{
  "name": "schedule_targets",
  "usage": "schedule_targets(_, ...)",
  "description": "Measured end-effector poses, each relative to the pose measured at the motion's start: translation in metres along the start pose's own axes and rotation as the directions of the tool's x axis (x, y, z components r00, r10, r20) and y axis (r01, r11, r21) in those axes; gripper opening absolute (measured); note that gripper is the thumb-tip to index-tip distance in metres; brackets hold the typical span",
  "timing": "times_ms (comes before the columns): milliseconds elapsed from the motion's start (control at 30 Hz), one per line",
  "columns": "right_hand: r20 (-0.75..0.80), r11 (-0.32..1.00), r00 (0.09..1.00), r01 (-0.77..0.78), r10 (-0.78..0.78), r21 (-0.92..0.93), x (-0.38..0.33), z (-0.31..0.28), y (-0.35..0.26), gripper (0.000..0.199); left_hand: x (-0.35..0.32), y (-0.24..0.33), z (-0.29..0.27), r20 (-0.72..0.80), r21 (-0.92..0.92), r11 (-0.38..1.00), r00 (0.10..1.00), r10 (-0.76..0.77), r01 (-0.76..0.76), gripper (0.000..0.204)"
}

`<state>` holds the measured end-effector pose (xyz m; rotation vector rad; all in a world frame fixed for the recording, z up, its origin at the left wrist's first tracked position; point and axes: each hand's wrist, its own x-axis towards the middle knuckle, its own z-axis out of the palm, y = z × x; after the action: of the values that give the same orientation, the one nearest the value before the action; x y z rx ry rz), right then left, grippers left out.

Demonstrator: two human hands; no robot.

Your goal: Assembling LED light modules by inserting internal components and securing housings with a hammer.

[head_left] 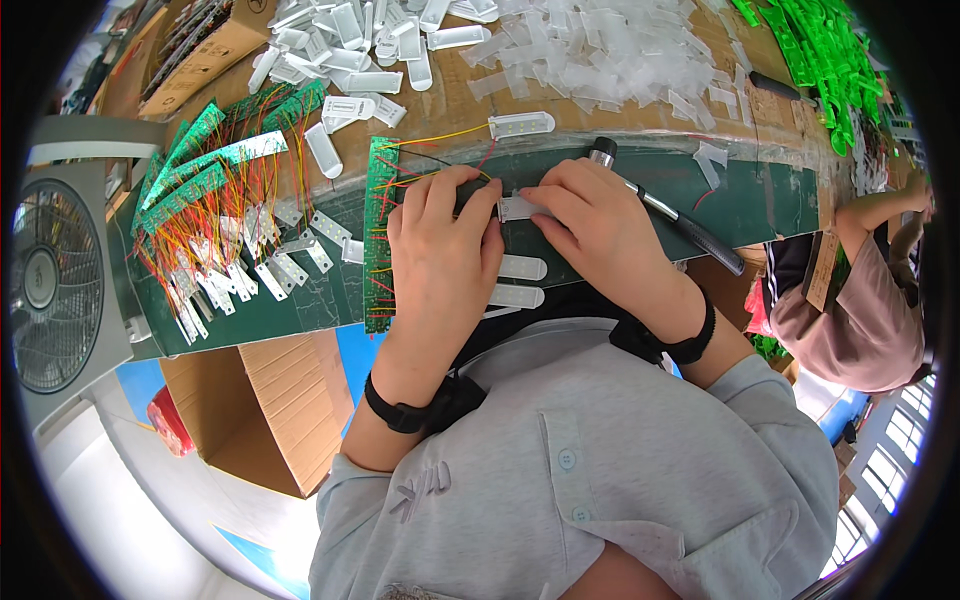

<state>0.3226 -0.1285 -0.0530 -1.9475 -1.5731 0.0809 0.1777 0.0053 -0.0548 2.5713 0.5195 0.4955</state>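
Both hands meet over the dark green work mat. My left hand (440,235) is closed, thumb and forefinger pinching at the wired end of a small white plastic piece (518,208); its fingers hide exactly what they grip. From the other side, my right hand (608,225) closes its thumb and fingers on the same piece. A long green circuit board (378,240) lies upright along my left hand, with thin red, yellow and black wires running from it. One wire leads to a white housing holding a small LED board (522,124) above. Below the hands lie two more white housings (520,267).
Wired green boards with white LED strips (225,175) pile up at left, near a grey fan (45,275). White housings (350,50), clear plastic pieces (610,50) and green parts (820,60) cover the far side. A black-handled screwdriver-like tool (700,235) lies right. Another person (850,310) sits beyond.
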Motion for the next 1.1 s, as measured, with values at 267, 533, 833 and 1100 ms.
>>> schedule_targets(267, -0.025, 1.000, 1.000, 0.004, -0.005, -0.029, -0.003, 0.006, -0.008, 0.027, 0.001, -0.006, -0.003, -0.002, -0.048, 0.999, 1.000, 0.020, -0.020, 0.035)
schedule_targets(533, -0.038, 0.999, 0.999, -0.023, 0.022, -0.025, -0.003, 0.009, -0.012, 0.025, 0.005, -0.006, -0.008, 0.034, -0.092, 0.996, 0.999, 0.010, -0.006, 0.038)
schedule_targets(833, -0.040, 1.000, 0.999, -0.022, 0.023, 0.010, -0.001, 0.008, -0.010, 0.025, 0.004, -0.008, -0.008, 0.039, -0.092, 0.996, 0.999, 0.018, -0.014, 0.039)
schedule_targets(1100, -0.019, 0.998, 0.999, -0.039, 0.040, 0.046, 0.004, 0.013, -0.010, 0.024, 0.004, -0.010, -0.008, 0.034, -0.099, 0.995, 0.999, 0.027, -0.023, 0.039)
